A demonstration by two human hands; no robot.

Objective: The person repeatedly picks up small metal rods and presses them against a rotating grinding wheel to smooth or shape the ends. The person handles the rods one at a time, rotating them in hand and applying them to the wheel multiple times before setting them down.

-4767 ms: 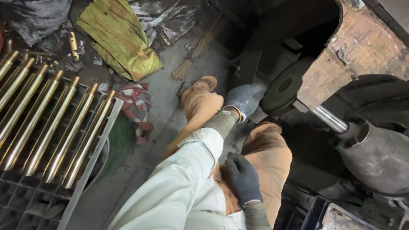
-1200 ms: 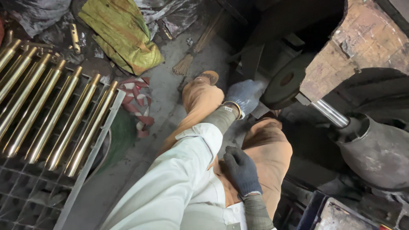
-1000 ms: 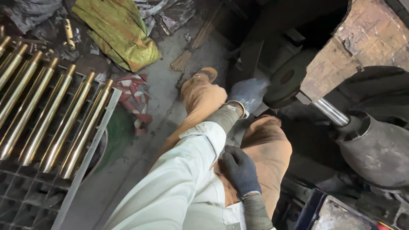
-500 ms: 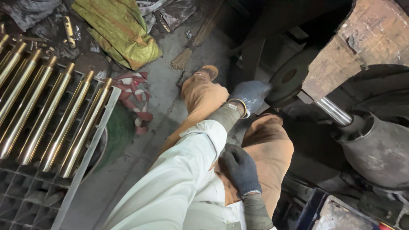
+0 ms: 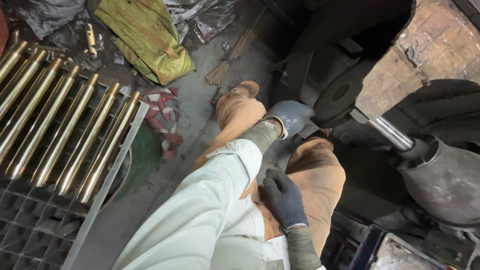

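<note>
Grey-gloved left hand (image 5: pixel 292 116) beside grinding wheel (image 5: pixel 339 95)

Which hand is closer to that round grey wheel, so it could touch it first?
The left hand. It reaches out right beside the grinding wheel, while the right hand rests back on the thigh, well away from it.

From my feed the scene's dim overall, w/ light falling from above-left: brass rods (image 5: pixel 65 135) catch hard glare along their length, and the white sleeve (image 5: pixel 200 210) is the brightest patch, nearly blown out. Right side & top centre sink into deep shadow; I can't read detail around the grinding wheel (image 5: pixel 340 97). The steel shaft (image 5: pixel 392 134) shows one sharp highlight. Gloved left hand (image 5: pixel 292 117) looks slightly soft, washed pale. Focus is decent mid-frame, some wide-angle stretch at the edges, grain in dark areas.
</note>
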